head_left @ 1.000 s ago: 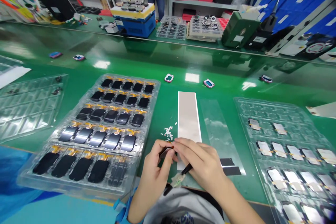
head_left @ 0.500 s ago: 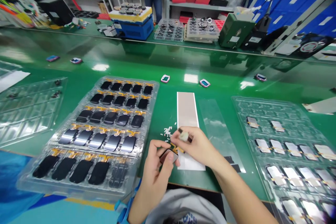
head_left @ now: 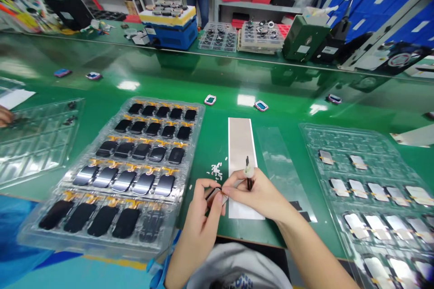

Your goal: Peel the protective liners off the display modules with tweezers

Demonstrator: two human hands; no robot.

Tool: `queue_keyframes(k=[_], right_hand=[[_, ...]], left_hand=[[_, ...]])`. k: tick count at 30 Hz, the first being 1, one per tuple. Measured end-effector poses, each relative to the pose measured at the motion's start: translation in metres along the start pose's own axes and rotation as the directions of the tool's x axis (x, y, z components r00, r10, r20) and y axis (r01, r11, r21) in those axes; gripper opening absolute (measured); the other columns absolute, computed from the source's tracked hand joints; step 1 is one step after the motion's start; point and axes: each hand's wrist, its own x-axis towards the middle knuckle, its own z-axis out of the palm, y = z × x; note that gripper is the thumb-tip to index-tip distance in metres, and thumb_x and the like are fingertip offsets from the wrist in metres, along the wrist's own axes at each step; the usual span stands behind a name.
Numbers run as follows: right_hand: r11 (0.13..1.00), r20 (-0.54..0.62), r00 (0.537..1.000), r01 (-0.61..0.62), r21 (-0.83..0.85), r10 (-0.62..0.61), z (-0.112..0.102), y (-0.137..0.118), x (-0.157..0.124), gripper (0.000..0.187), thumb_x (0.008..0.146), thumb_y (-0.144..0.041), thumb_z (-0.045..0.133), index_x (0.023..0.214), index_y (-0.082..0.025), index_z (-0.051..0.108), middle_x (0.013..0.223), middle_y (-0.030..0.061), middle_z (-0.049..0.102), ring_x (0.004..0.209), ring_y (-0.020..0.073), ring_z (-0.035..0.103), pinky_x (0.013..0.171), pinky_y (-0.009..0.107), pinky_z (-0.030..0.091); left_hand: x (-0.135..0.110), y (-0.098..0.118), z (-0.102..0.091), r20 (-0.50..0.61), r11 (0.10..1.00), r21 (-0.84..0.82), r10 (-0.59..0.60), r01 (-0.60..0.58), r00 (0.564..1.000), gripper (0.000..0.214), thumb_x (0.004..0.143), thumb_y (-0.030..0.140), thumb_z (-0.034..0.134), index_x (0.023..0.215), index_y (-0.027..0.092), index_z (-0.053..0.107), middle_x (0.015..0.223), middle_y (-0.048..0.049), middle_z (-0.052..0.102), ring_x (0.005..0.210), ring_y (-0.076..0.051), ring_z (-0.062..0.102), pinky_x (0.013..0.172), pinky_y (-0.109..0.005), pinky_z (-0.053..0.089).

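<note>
your left hand (head_left: 199, 222) pinches a small screen module (head_left: 214, 195); your right hand (head_left: 261, 196), closed round black tweezers (head_left: 248, 172), touches its edge, just beside the grey strip (head_left: 240, 140).

Left hand (head_left: 202, 217) and right hand (head_left: 259, 194) meet fingertip to fingertip (both pinched) — forearms converging.

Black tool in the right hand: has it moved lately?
Yes. The black tool flipped from pointing nearward, off the grey strip's end, to pointing away along it.
</note>
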Motion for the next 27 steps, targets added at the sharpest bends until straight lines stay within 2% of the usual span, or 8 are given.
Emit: queue_keyframes(k=[5,9,14,19,20,22,25,27], right_hand=[[0.995,-0.061,0.995,0.072,-0.066,-0.076,0.003,-0.001,-0.003,0.020,0.081,-0.035,0.072,0.070,-0.018,0.071,0.044,-0.0110,0.028,0.045,0.0075,0.018,0.046,0.026,0.014],[0.993,-0.116,0.987,0.107,-0.059,-0.113,0.006,-0.002,-0.005,0.017,0.081,-0.033,0.071,0.070,-0.020,0.069,0.046,-0.0121,0.021,0.046,0.0091,0.025,0.048,0.025,0.021],[0.990,-0.093,0.986,0.134,-0.035,-0.137,0.007,-0.001,-0.006,0.016,0.083,-0.030,0.069,0.070,-0.021,0.067,0.044,-0.0127,0.020,0.047,0.0102,0.028,0.048,0.025,0.024],[0.990,-0.067,0.988,0.136,-0.037,-0.138,0.005,-0.002,-0.005,0.015,0.085,-0.027,0.067,0.072,-0.020,0.068,0.042,-0.0119,0.037,0.044,0.0078,0.023,0.045,0.024,0.022],[0.990,-0.063,0.988,0.136,-0.050,-0.139,0.005,-0.002,-0.005,0.016,0.086,-0.028,0.066,0.072,-0.019,0.069,0.044,-0.0106,0.043,0.044,0.0079,0.026,0.045,0.024,0.023],[0.983,-0.070,0.983,0.162,-0.086,-0.168,0.002,-0.004,-0.006,0.020,0.089,-0.031,0.064,0.074,-0.019,0.068,0.054,-0.0059,0.056,0.049,0.0097,0.040,0.050,0.024,0.032],[0.950,-0.205,0.933,0.264,-0.165,-0.294,-0.004,-0.003,-0.014,0.031,0.098,-0.037,0.053,0.076,-0.021,0.068,0.076,0.0009,0.064,0.073,0.0153,0.058,0.069,0.029,0.044],[0.912,-0.369,0.839,0.322,-0.254,-0.399,-0.008,0.003,-0.023,0.039,0.102,-0.039,0.047,0.073,-0.021,0.067,0.082,0.0021,0.061,0.081,0.0160,0.059,0.077,0.030,0.045]], left_hand=[[0.000,-0.006,-0.004,0.073,0.999,-0.050,0.022,-0.018,0.997,0.024,0.102,0.046,0.049,0.110,0.023,0.046,0.074,0.0032,0.057,0.063,-0.011,0.049,0.057,-0.022,0.038],[-0.001,-0.009,-0.004,0.072,0.999,-0.051,0.007,-0.003,0.997,0.025,0.103,0.047,0.049,0.111,0.024,0.043,0.074,0.0040,0.055,0.069,-0.012,0.053,0.061,-0.022,0.041],[-0.001,-0.007,-0.002,0.078,0.998,-0.040,-0.038,0.041,0.996,0.025,0.103,0.047,0.048,0.111,0.025,0.041,0.075,0.0041,0.054,0.068,-0.012,0.052,0.059,-0.021,0.042],[0.001,0.000,0.003,0.042,1.000,-0.008,0.018,-0.017,0.999,0.021,0.102,0.042,0.051,0.108,0.024,0.042,0.071,0.0059,0.054,0.065,-0.011,0.049,0.061,-0.021,0.040],[0.002,0.000,0.004,0.033,1.000,0.001,0.028,-0.028,0.999,0.020,0.102,0.041,0.051,0.108,0.024,0.042,0.071,0.0061,0.054,0.065,-0.011,0.049,0.061,-0.021,0.040],[0.004,0.000,0.005,0.036,1.000,0.009,0.029,-0.030,0.999,0.019,0.102,0.040,0.051,0.106,0.024,0.041,0.071,0.0061,0.055,0.063,-0.011,0.049,0.058,-0.020,0.038],[0.004,-0.002,0.004,0.059,1.000,0.018,0.015,-0.016,0.998,0.016,0.105,0.040,0.045,0.103,0.025,0.040,0.071,0.0063,0.055,0.059,-0.010,0.047,0.055,-0.021,0.039],[0.001,-0.002,0.002,0.059,0.998,0.052,0.028,-0.031,0.998,0.014,0.108,0.038,0.038,0.101,0.026,0.040,0.074,0.0055,0.058,0.062,-0.011,0.051,0.062,-0.022,0.044]])
